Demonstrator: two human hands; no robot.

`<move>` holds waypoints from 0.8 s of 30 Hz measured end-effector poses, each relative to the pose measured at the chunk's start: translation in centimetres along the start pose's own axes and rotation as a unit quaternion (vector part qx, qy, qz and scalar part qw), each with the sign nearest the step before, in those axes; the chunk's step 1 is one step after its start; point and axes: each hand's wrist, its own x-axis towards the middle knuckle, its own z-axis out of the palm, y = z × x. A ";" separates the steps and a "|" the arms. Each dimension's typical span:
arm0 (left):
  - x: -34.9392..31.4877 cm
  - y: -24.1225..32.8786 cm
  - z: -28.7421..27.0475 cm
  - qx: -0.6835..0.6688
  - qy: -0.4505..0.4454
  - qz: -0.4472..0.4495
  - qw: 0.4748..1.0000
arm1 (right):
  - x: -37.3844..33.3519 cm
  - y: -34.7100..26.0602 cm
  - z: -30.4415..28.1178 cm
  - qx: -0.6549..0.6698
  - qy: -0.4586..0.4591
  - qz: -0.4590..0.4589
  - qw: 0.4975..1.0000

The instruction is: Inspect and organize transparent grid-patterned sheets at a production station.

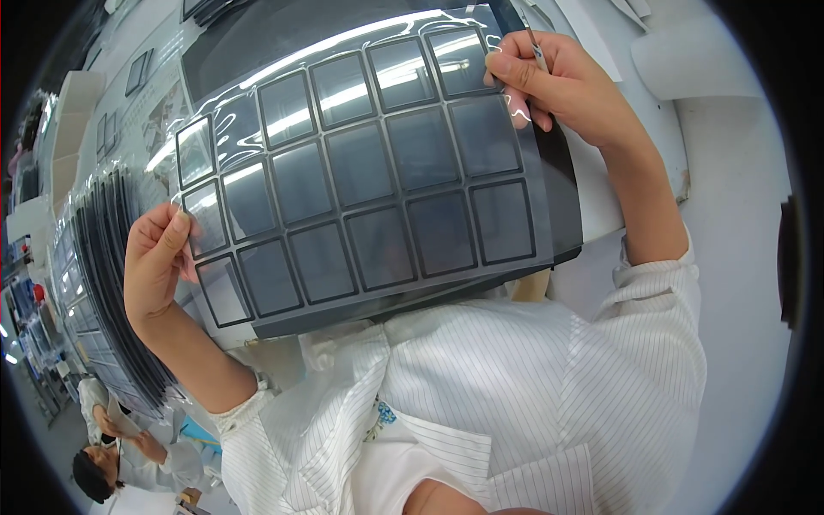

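Observation:
A clear, glossy plastic sheet carries rows of dark-framed rectangles and is stretched out in front of me. My left hand is closed on its left edge, pinching it between thumb and fingers. At the upper right edge, my right hand pinches the same sheet. A slim pen-like tool with a thin metal end also sits between the right hand's fingers; its exact kind is unclear. Beneath the sheet lies a dark flat board, partly covered. Bright light streaks reflect off the plastic.
To the left stands a thick stack of dark sheets in clear plastic. Small dark frames lie at the far left of the white table. A white roll is at the far right. A co-worker is at lower left.

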 end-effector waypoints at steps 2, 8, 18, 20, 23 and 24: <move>0.0 0.1 0.0 0.001 0.002 -0.004 1.000 | -0.1 -0.2 0.0 -0.004 0.003 -0.004 1.000; -0.1 0.3 0.3 0.003 -0.001 -0.008 1.000 | 0.0 -0.3 -0.2 0.003 0.006 0.007 1.000; 0.1 0.4 0.7 0.008 -0.012 -0.014 1.000 | -0.1 -0.3 -0.4 0.001 0.011 0.013 1.000; 0.0 0.4 0.7 0.008 -0.010 -0.017 1.000 | 0.0 -0.4 -0.2 0.003 0.011 0.014 1.000; 0.0 0.5 0.6 0.008 -0.020 -0.012 1.000 | 0.0 -0.5 -0.1 0.004 0.014 0.015 1.000; 0.0 0.5 0.6 0.009 -0.024 -0.015 1.000 | -0.1 -0.5 -0.2 0.002 0.016 0.016 1.000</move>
